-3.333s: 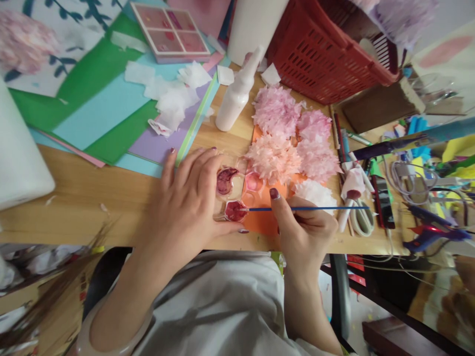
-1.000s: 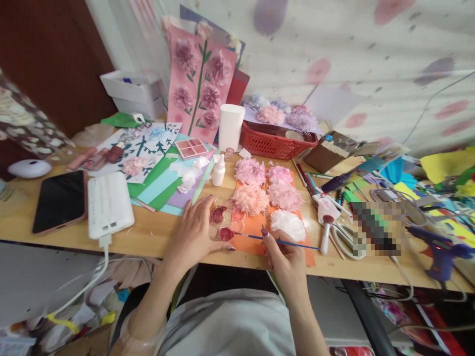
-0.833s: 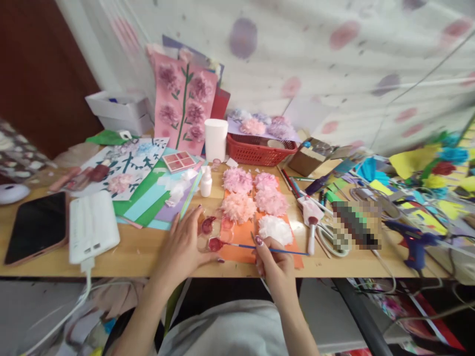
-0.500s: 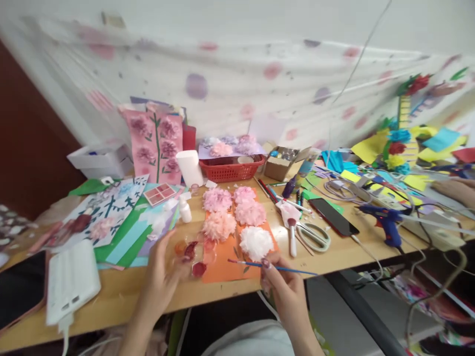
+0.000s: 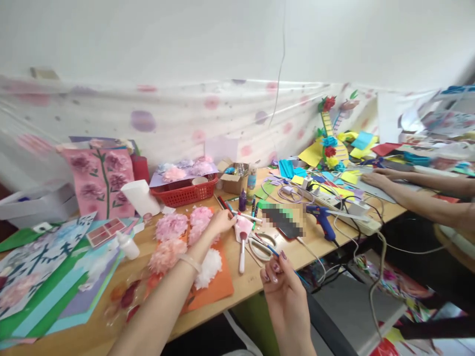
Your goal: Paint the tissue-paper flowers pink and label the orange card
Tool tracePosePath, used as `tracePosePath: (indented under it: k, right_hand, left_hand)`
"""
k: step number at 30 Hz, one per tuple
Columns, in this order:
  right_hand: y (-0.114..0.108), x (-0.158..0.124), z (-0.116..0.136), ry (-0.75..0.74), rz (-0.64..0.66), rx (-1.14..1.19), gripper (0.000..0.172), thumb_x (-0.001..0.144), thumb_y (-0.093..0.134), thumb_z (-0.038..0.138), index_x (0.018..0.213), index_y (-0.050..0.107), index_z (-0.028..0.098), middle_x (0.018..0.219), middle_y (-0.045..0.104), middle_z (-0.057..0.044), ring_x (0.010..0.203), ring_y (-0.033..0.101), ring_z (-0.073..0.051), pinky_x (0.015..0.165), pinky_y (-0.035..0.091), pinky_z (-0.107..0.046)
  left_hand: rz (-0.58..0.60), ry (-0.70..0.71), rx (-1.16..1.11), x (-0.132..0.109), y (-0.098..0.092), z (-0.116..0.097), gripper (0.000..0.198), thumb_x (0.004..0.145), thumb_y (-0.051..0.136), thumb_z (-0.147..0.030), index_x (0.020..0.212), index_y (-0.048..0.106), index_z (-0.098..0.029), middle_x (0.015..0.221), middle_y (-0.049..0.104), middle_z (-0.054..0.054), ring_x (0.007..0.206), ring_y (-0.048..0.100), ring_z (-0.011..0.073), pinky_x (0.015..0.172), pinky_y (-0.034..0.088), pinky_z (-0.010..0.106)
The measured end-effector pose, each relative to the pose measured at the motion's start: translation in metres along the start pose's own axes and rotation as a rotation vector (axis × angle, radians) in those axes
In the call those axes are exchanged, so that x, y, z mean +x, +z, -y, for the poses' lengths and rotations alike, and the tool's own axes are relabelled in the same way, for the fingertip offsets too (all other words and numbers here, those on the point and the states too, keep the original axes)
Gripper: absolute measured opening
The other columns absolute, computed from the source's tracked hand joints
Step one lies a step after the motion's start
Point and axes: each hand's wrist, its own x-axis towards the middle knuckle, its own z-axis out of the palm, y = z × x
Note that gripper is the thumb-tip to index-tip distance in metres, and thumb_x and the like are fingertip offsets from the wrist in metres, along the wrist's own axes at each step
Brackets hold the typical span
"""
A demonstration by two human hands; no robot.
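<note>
My right hand point(image 5: 279, 278) is near the table's front edge, fingers pinched shut on a thin blue paintbrush point(image 5: 267, 246) that points up and to the left. My left hand point(image 5: 221, 222) reaches across the orange paper point(image 5: 213, 291), past the pink tissue flowers point(image 5: 171, 226) and the white tissue flower point(image 5: 208, 267). It is next to a white-handled brush point(image 5: 242, 249) and several pens point(image 5: 237, 213). Its fingers are blurred and curled away from me. The clear paint palette point(image 5: 124, 299) with red paint lies behind my left forearm, untouched.
A glue bottle point(image 5: 128, 244), white cup point(image 5: 141, 198), red basket point(image 5: 183, 190) and coloured paper sheets point(image 5: 55, 291) are at the left. Scissors point(image 5: 261, 247), a blue glue gun point(image 5: 322, 220) and cables lie to the right. Another person's hands point(image 5: 386, 179) rest at the far right.
My view has swung up and to the right. My left hand left the paint palette and reached right toward the pens. My right hand lifted the paintbrush off the palette and pulled back.
</note>
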Motion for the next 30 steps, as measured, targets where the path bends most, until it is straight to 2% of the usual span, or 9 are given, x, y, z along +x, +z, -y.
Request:
tracePosePath:
  k: [5,10,12,14,18,20,24,26,30]
  right_hand:
    - [-0.004,0.016,0.007,-0.014,-0.041,0.010,0.034,0.063,0.088,0.035,0.069,0.059,0.019,0.060,0.046,0.007,0.050,0.040,-0.006,0.048,0.040,-0.018]
    - [0.014,0.021,0.005,0.002,-0.082,0.026,0.038,0.056,0.093,0.037,0.074,0.064,0.019,0.062,0.054,0.006,0.049,0.041,-0.005,0.048,0.040,-0.017]
    - [0.024,0.019,0.004,-0.013,-0.044,0.004,0.037,0.058,0.092,0.038,0.076,0.064,0.020,0.061,0.054,0.006,0.049,0.041,-0.005,0.048,0.039,-0.017]
    - [0.033,0.012,0.000,-0.019,0.021,-0.038,0.036,0.061,0.090,0.039,0.075,0.064,0.020,0.060,0.053,0.006,0.049,0.041,-0.006,0.049,0.039,-0.018]
    - [0.046,-0.011,-0.021,-0.029,0.154,-0.188,0.036,0.066,0.086,0.047,0.070,0.062,0.020,0.055,0.048,0.006,0.048,0.040,-0.007,0.050,0.039,-0.020]
    - [0.050,-0.026,-0.033,-0.099,0.193,-0.308,0.036,0.070,0.083,0.049,0.069,0.064,0.019,0.054,0.049,0.005,0.049,0.042,-0.009,0.049,0.039,-0.021]
    - [0.046,-0.053,-0.041,-0.211,0.334,-0.541,0.030,0.077,0.078,0.047,0.075,0.071,0.018,0.055,0.056,0.001,0.051,0.049,-0.012,0.048,0.042,-0.022]
    - [0.039,-0.064,-0.036,-0.215,0.430,-0.639,0.027,0.078,0.077,0.045,0.073,0.071,0.019,0.054,0.058,0.001,0.047,0.051,-0.011,0.046,0.041,-0.022]
    - [0.030,-0.080,-0.021,-0.405,0.638,-0.840,0.021,0.085,0.072,0.034,0.069,0.071,0.020,0.051,0.060,0.000,0.042,0.050,-0.011,0.043,0.038,-0.021]
  left_hand:
    - [0.085,-0.089,0.082,0.011,-0.003,-0.002,0.022,0.093,0.062,-0.036,0.093,0.065,-0.014,0.085,0.065,0.000,0.070,0.062,0.0127,0.062,0.054,0.027]
    - [-0.014,-0.107,0.010,0.027,-0.028,-0.037,0.016,0.090,0.067,-0.026,0.082,0.061,-0.013,0.081,0.062,-0.001,0.071,0.059,0.0117,0.065,0.052,0.028]
    - [-0.079,-0.101,-0.070,0.009,-0.039,-0.056,0.016,0.083,0.070,-0.019,0.074,0.057,-0.014,0.076,0.059,-0.002,0.071,0.057,0.0112,0.066,0.049,0.026]
    - [-0.129,-0.102,-0.177,-0.026,-0.046,-0.074,0.017,0.075,0.070,-0.016,0.071,0.054,-0.017,0.070,0.055,-0.004,0.068,0.053,0.0094,0.065,0.045,0.021]
    - [-0.190,-0.169,-0.406,-0.103,-0.050,-0.104,0.019,0.077,0.058,-0.039,0.074,0.053,-0.021,0.067,0.054,-0.001,0.058,0.051,0.0130,0.055,0.044,0.026]
    - [-0.221,-0.257,-0.672,-0.127,-0.050,-0.118,0.027,0.083,0.050,-0.047,0.075,0.055,-0.021,0.070,0.056,0.002,0.057,0.052,0.0147,0.054,0.046,0.028]
    - [-0.307,-0.383,-1.237,-0.151,-0.062,-0.140,0.046,0.095,0.039,-0.045,0.056,0.040,-0.020,0.055,0.036,-0.002,0.048,0.038,0.0097,0.049,0.041,0.024]
    - [-0.411,-0.382,-1.321,-0.159,-0.074,-0.148,0.053,0.098,0.032,-0.043,0.050,0.031,-0.020,0.049,0.019,-0.006,0.041,0.021,0.0076,0.041,0.031,0.022]
    - [-0.612,-0.354,-1.311,-0.177,-0.102,-0.160,0.053,0.100,0.032,-0.040,0.053,0.043,-0.018,0.049,0.001,-0.010,0.042,0.000,0.0076,0.036,0.011,0.023]
